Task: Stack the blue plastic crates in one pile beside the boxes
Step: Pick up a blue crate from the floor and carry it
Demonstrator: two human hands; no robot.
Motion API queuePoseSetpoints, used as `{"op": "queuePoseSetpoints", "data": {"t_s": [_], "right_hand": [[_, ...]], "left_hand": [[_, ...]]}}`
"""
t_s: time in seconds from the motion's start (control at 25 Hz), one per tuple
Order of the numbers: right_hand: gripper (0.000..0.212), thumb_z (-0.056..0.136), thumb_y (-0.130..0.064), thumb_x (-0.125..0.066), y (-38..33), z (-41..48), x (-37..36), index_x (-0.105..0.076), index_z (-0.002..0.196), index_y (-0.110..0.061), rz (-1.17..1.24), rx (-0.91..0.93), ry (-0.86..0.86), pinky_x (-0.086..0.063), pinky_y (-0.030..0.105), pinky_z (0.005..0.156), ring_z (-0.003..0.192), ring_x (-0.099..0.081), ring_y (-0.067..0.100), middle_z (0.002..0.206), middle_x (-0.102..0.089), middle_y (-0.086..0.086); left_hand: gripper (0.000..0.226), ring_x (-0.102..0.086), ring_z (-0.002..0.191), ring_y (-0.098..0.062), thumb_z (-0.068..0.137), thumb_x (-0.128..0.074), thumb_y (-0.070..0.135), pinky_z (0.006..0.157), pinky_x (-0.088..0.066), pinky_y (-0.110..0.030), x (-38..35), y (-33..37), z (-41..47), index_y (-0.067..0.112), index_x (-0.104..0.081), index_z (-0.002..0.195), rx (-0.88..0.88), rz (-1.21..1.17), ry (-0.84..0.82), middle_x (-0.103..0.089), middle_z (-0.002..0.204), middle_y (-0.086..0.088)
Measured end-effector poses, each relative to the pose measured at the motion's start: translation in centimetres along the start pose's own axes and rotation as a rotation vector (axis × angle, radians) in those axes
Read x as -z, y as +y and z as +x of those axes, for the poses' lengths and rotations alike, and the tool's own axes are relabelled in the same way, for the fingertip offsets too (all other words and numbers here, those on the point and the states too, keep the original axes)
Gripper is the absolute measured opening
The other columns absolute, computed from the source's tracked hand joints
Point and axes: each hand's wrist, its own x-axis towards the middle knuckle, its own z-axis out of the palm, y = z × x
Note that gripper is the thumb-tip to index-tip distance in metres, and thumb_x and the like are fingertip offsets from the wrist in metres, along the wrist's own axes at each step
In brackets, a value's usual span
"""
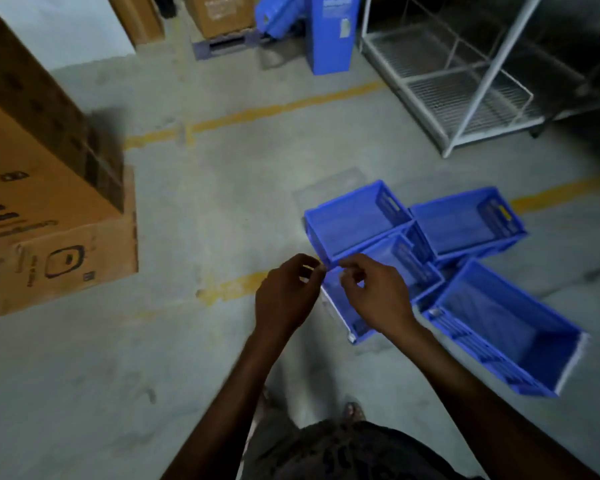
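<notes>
Together, left hand (286, 296) and right hand (378, 296) curl, any hold unclear, over boxy blue plastic crates (354, 223).

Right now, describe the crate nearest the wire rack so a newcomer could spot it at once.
Start at the white wire rack in the far right corner, then drop to the blue crates clustered on the floor before it. Yours is the back right crate, beside the yellow floor line. Only it shows a yellow label on its end wall.
</notes>
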Motion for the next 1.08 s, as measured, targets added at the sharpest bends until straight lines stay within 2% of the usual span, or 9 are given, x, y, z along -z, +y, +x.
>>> {"op": "queuePoseSetpoints", "data": {"t_s": [0.2, 0.28, 0.36, 0.44, 0.6, 0.76, 0.84, 0.96, 1.08], "right_hand": [[0.018, 0.086, -0.027, -0.06, 9.4, 1.6, 3.5, -0.066, 0.102, -0.032, 0.05, -0.238, 0.074, -0.057, 0.037, 0.076, 0.083, -0.07, 0.011, 0.088, -0.074, -0.011], [0.02, 0.084, -0.023, -0.061, 12.6, 2.2, 4.1, -0.067, 0.102, -0.03, 0.058, -0.315, 0.092, -0.057, 0.038, 0.075, 0.083, -0.07, 0.012, 0.088, -0.074, -0.012], [0.019, 0.083, -0.019, -0.062, 15.9, 2.9, 4.5, -0.066, 0.1, -0.029, 0.046, -0.393, 0.102, -0.057, 0.04, 0.074, 0.083, -0.07, 0.012, 0.087, -0.073, -0.012], [0.017, 0.082, -0.018, -0.062, 19.8, 3.9, 4.9, -0.065, 0.096, -0.028, 0.022, -0.489, 0.139, -0.057, 0.041, 0.073, 0.084, -0.07, 0.014, 0.087, -0.074, -0.011], [0.02, 0.084, -0.014, -0.063, 27.9, 5.1, 5.2, -0.07, 0.099, -0.026, -0.023, -0.655, 0.162, -0.057, 0.037, 0.077, 0.085, -0.069, 0.014, 0.09, -0.074, -0.009], [0.022, 0.085, -0.016, -0.061, 37.1, 5.1, 3.6, -0.07, 0.102, -0.028, -0.039, -0.768, 0.078, -0.057, 0.033, 0.08, 0.09, -0.069, 0.015, 0.096, -0.075, -0.009], [0.024, 0.086, -0.017, -0.061, 43.0, 5.3, 1.8, -0.07, 0.105, -0.029, -0.05, -0.813, 0.02, -0.056, 0.033, 0.084, 0.095, -0.068, 0.014, 0.103, -0.074, -0.009], [0.031, 0.088, -0.019, -0.059, 52.8, 6.2, -1.9, -0.066, 0.116, -0.032, -0.102, -0.9, -0.124, -0.053, 0.033, 0.094, 0.11, -0.063, 0.014, 0.119, -0.069, -0.009], [0.046, 0.087, -0.016, -0.058, 63.6, 7.2, -6.4, -0.056, 0.133, -0.026, -0.173, -0.895, -0.268, -0.047, 0.036, 0.103, 0.127, -0.051, 0.02, 0.136, -0.058, -0.001]], "left_hand": [[0.015, -0.07, 0.083, -0.004, 0.088, -0.06, 0.049, 0.078, -0.057, -0.035, -8.1, 4.2, 4.8, 0.04, -0.064, 0.1, -0.134, 0.007, -0.243, -0.074, 0.087, 0.015], [0.013, -0.069, 0.089, -0.008, 0.09, -0.06, 0.042, 0.082, -0.055, -0.033, -11.4, 5.2, 7.1, 0.037, -0.065, 0.1, -0.203, 0.039, -0.338, -0.074, 0.092, 0.011], [0.014, -0.07, 0.086, -0.009, 0.091, -0.06, 0.038, 0.082, -0.055, -0.035, -14.8, 6.0, 9.4, 0.032, -0.067, 0.1, -0.243, 0.024, -0.442, -0.073, 0.092, 0.008], [0.019, -0.071, 0.081, -0.01, 0.086, -0.058, 0.041, 0.08, -0.057, -0.038, -18.9, 6.9, 11.8, 0.03, -0.068, 0.098, -0.249, -0.029, -0.55, -0.072, 0.087, 0.008], [0.023, -0.071, 0.087, -0.007, 0.082, -0.059, 0.045, 0.085, -0.057, -0.035, -28.1, 8.5, 15.0, 0.033, -0.069, 0.099, -0.286, 0.015, -0.725, -0.074, 0.094, 0.011], [0.013, -0.067, 0.082, -0.005, 0.094, -0.065, 0.025, 0.078, -0.05, -0.02, -37.8, 9.2, 16.8, 0.027, -0.07, 0.105, -0.333, 0.05, -0.851, -0.072, 0.1, 0.013], [0.015, -0.068, 0.086, -0.009, 0.096, -0.061, 0.024, 0.081, -0.051, -0.024, -44.0, 8.6, 17.6, 0.027, -0.068, 0.108, -0.347, 0.063, -0.867, -0.071, 0.102, 0.013], [0.027, -0.067, 0.104, -0.014, 0.099, -0.052, 0.023, 0.096, -0.051, -0.032, -55.3, 5.6, 19.2, 0.029, -0.064, 0.122, -0.326, 0.14, -0.89, -0.07, 0.119, 0.01], [0.049, -0.057, 0.125, -0.015, 0.098, -0.051, 0.02, 0.109, -0.043, -0.038, -67.3, 1.8, 20.8, 0.033, -0.046, 0.145, -0.323, 0.251, -0.935, -0.056, 0.142, 0.008]]}}
